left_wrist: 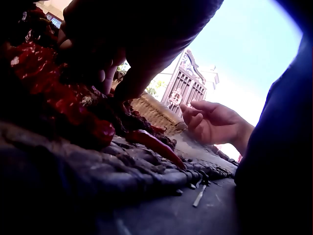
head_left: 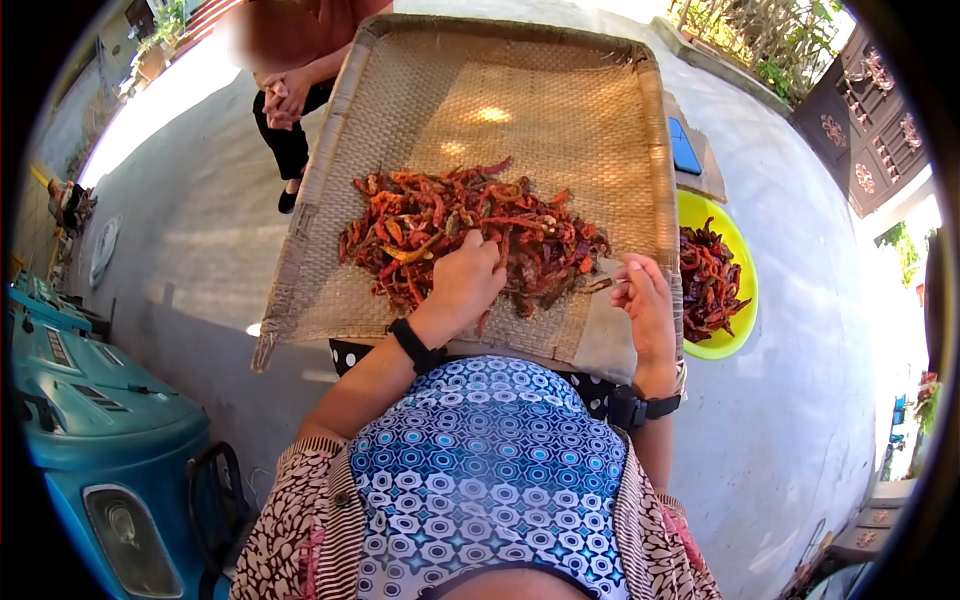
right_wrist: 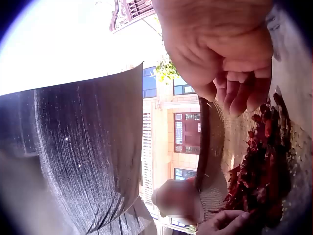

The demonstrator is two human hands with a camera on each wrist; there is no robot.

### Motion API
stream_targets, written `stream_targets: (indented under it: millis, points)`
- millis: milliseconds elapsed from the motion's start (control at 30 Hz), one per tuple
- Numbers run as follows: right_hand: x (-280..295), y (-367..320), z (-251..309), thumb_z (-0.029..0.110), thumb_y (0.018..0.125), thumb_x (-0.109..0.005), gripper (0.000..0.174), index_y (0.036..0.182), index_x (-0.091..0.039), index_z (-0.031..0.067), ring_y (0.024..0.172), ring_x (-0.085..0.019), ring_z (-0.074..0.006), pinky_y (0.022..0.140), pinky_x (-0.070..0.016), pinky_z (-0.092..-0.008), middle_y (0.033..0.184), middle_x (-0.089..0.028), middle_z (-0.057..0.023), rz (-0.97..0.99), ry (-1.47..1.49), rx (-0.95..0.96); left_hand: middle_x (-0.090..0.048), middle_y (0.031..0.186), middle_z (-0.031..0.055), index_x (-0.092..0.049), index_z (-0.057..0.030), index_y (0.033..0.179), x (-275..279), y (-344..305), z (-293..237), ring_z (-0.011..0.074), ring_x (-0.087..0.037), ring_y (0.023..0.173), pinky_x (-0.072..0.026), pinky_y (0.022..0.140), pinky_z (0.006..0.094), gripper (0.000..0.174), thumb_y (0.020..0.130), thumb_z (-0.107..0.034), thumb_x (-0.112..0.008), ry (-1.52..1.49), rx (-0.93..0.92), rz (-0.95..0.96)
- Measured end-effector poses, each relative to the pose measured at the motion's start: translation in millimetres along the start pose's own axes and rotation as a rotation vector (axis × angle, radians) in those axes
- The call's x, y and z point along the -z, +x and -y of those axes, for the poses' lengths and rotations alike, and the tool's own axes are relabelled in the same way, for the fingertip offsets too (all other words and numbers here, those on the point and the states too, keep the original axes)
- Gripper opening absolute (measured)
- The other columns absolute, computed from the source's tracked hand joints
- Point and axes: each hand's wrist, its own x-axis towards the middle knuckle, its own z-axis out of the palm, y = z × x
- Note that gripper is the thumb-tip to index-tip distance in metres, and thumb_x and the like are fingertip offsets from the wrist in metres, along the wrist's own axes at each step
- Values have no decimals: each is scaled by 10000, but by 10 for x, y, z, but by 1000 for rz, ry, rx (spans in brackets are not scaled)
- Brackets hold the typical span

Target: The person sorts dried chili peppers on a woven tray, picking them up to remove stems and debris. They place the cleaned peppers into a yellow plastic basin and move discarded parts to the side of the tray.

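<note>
A pile of dried red chilies (head_left: 440, 215) lies on a large woven bamboo tray (head_left: 400, 110) in front of me. My left hand (head_left: 465, 283) reaches into the pile's near side, fingers bent downward. In the left wrist view its fingertips are dark against the chilies (left_wrist: 54, 93); I cannot tell whether they pinch one. My right hand (head_left: 645, 300) hovers over the tray's right side, fingers loosely curled, with nothing visible between them in the left wrist view. Close by its fingertips, a small dark chili (head_left: 597, 286) shows in the head view.
Right of the tray stands a yellow-green basin (head_left: 745, 300) holding darker red chilies. A blue phone-like slab (head_left: 684, 147) lies on cardboard beyond it. Another person (head_left: 290, 95) sits at the tray's far left, hands clasped. A teal vehicle (head_left: 110, 430) stands at left.
</note>
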Motion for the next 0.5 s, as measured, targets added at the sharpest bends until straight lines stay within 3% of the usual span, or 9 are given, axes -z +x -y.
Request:
stream_targets:
  millis: [100,200,333,500]
  points:
    - [-198,-26,-159,263,992,-546,263,1154,-605,65,684,-579,-79,629,-467,-233,905,-626,-13,255,-233,-101,-505,897,85,-550,-69,836,15,-38,0,267,-588,703,-474,608,390,176,832,-186,-682,-130,-3,-95]
    - [-456,-71,-144,294,996,-540,276,1146,-611,73,673,-577,-75,611,-461,-226,879,-634,-5,373,-301,-117,-510,864,78,-550,-63,818,151,-73,-121,244,-585,711,-475,624,376,164,819,-164,-679,-256,23,-61]
    - [-644,-22,-80,309,998,-519,280,1097,-625,69,659,-563,-68,594,-446,-219,847,-645,1,400,-345,-178,-526,846,64,-571,-54,826,244,-90,-196,209,-576,745,-474,649,334,150,800,-146,-687,-380,-17,176]
    - [-613,10,-251,281,988,-539,236,961,-618,61,629,-542,-61,580,-429,-209,809,-630,4,524,-316,-190,-542,866,57,-625,-60,850,173,-101,-171,207,-579,812,-475,690,317,103,780,-107,-684,-539,-247,331]
